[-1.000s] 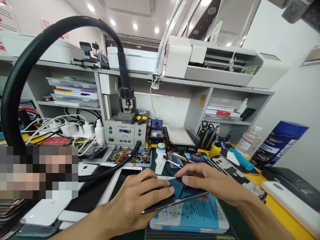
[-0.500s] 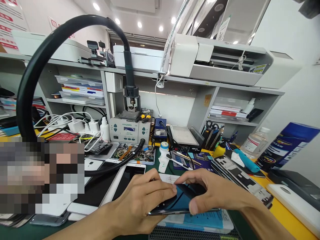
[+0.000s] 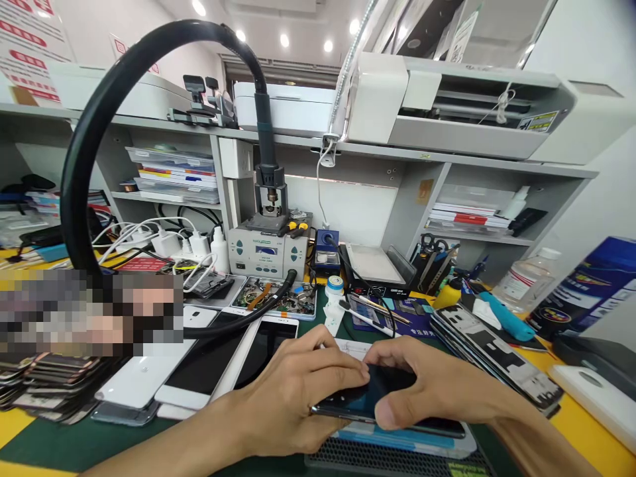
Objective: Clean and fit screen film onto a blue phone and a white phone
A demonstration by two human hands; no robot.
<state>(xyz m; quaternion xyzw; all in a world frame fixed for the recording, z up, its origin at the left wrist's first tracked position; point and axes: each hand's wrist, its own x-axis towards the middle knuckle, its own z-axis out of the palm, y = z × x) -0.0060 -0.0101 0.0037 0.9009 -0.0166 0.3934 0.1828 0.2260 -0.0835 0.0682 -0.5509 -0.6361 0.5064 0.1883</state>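
A dark, glossy smartphone (image 3: 358, 402) lies screen up between my hands, just above a blue-and-white box (image 3: 407, 442). My left hand (image 3: 303, 387) grips its left end, fingertips laid over the glass and the palm side hidden beneath. My right hand (image 3: 422, 387) spans its width, with the thumb on the near edge and the fingers at the far edge. The right end of the phone shows below my right wrist. Under the box is a black perforated mat (image 3: 368, 464).
White-framed phones (image 3: 199, 371) and a stack of phone parts (image 3: 54, 384) lie to the left. Behind stands a rework station (image 3: 263, 252) with a thick black hose (image 3: 79, 165) arching overhead. A bottle (image 3: 527, 281) and phone frames (image 3: 501, 354) are at the right.
The view has shifted, so the bench appears farther right. More of the phone's right end shows beneath my right hand. A blurred-out patch at the left has moved up, exposing stacked phone parts.
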